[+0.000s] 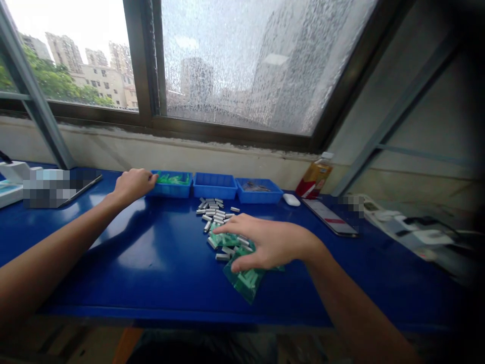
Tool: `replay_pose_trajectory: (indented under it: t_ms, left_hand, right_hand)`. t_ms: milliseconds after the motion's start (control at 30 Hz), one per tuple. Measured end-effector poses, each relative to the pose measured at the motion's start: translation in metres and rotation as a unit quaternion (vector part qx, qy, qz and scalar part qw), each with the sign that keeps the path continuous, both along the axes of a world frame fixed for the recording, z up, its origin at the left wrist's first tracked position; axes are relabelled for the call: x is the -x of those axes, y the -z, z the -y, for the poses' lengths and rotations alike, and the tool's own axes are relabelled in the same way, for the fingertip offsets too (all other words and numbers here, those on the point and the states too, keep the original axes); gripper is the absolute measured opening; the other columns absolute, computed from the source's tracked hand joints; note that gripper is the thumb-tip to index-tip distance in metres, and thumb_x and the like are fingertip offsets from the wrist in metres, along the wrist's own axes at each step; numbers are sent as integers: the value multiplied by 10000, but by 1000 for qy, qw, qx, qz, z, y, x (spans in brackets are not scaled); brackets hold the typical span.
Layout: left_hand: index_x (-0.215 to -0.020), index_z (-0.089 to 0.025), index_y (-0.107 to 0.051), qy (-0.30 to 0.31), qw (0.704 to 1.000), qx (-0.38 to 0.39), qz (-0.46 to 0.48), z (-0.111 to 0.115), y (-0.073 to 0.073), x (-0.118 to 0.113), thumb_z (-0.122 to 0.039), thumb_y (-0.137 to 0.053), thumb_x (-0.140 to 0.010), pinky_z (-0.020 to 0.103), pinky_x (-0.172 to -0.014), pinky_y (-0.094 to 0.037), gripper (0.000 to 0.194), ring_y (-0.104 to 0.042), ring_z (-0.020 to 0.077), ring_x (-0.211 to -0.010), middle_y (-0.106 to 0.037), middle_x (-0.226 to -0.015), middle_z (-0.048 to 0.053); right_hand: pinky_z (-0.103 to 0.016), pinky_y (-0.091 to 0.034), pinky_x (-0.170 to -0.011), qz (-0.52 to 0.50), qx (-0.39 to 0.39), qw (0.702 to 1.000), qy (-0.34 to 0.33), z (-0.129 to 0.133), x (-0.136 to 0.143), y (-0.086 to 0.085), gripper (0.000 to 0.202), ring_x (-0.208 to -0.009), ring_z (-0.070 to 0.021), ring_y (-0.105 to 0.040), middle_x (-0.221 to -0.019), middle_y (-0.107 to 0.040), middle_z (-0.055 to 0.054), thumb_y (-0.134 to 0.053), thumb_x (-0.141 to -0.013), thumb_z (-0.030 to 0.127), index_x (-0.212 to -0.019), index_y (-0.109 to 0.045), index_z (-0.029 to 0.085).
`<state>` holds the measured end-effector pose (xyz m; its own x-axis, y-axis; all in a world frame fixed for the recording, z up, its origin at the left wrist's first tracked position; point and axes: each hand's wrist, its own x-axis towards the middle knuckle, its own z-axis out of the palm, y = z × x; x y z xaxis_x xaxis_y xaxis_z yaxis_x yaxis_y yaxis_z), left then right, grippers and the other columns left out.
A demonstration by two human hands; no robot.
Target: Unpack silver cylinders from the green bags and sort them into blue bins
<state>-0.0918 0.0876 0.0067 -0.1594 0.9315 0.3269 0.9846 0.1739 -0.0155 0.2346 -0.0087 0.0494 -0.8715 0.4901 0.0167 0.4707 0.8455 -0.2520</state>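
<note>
My left hand [134, 183] is closed at the left end of a blue bin [172, 190] that holds green pieces; its fingers are curled by the rim and mostly hidden. My right hand [261, 241] hovers with thumb and fingers apart over green plastic bags [246, 280] on the blue table. Short silver metal cylinders [219, 216] lie in a loose pile beside and partly under the bags, reaching back toward the bins.
An empty blue bin [214, 186] and another with thin dark metal parts [258, 191] continue the row. At right are a white case [291, 200], a bottle [314, 177] and a phone [330, 217]. A tablet [81, 189] lies left, a window behind.
</note>
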Motion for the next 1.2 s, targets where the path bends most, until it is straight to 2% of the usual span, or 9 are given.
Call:
replay_pose_trajectory:
  t_ms: [167, 367, 567, 667, 800, 900, 1000, 1067, 1200]
  left_hand:
    - [-873, -138, -690, 32, 999, -10, -2, 8, 0, -4, -508, -227, -850, 420, -706, -444, 593, -583, 346, -877, -589, -1016, 186]
    - [-1142, -139, -542, 84, 986, -144, 11, 31, 3, -12, -497, -272, -872, 438, -767, -445, 523, -494, 327, -1007, -403, -1213, 181]
    - [-1094, -127, -552, 275, 933, -205, 111, 55, -3, -49, -426, -354, -869, 356, -896, -401, 424, -508, 229, -1002, -505, -1062, 118]
    - [-1018, -146, -581, 375, 909, -115, 142, 73, -6, -75, -424, -336, -878, 345, -845, -405, 396, -539, 218, -935, -602, -956, 85]
    - [-822, -141, -633, 346, 882, 50, 316, 89, -7, -93, -524, -202, -877, 319, -696, -415, 580, -570, 201, -747, -633, -769, 73]
    - [-772, -133, -625, 311, 786, 209, 491, 92, -10, -96, -611, -140, -844, 280, -583, -406, 684, -555, 178, -666, -621, -709, 73]
    - [-785, -144, -576, 330, 723, 220, 565, 92, -11, -97, -571, -336, -828, 251, -567, -406, 491, -537, 147, -653, -600, -729, 42]
    - [-782, -149, -554, 365, 758, 141, 522, 93, -10, -96, -485, -433, -824, 240, -569, -405, 359, -521, 131, -638, -575, -711, 20]
    - [-833, -161, -540, 428, 851, -91, 290, 94, -4, -93, -350, -451, -853, 236, -586, -400, 210, -504, 120, -637, -569, -723, 16]
  right_hand:
    - [-388, -432, -807, 38, -6, 999, -1, -7, -9, 6, 681, -1041, -280, -485, -1085, -541, -70, -779, -558, 331, -1194, -536, 338]
    - [-411, -384, -870, -5, 0, 1000, 25, -19, 9, 27, 347, -1036, -244, -454, -1032, -515, -73, -675, -709, 317, -1052, -629, 290]
    - [-319, -392, -804, -110, 8, 993, 44, -19, 17, 25, 116, -895, -172, -475, -872, -532, -33, -671, -708, 220, -783, -594, 175]
    - [-246, -395, -660, -195, 30, 977, 80, -18, 17, 21, 112, -707, -114, -473, -727, -508, 18, -619, -742, 186, -725, -510, 166]
    - [-235, -359, -591, -313, -112, 936, 113, -19, 20, 24, 93, -640, -106, -438, -673, -462, 21, -564, -774, 168, -711, -496, 170]
    - [-261, -364, -631, -338, -239, 908, 64, -15, 27, 32, 97, -681, -126, -447, -697, -475, -7, -495, -802, 129, -730, -545, 171]
    - [-279, -359, -642, -308, -292, 905, 33, -7, 34, 38, 147, -676, -138, -433, -693, -474, -18, -468, -814, 135, -744, -587, 187]
    - [-299, -357, -672, -276, -287, 916, 48, -1, 38, 38, 116, -711, -151, -437, -734, -493, -29, -497, -796, 157, -782, -606, 194]
    - [-337, -356, -751, -252, -171, 945, 120, 1, 39, 34, 230, -832, -191, -463, -866, -548, -58, -604, -746, 352, -895, -612, 176]
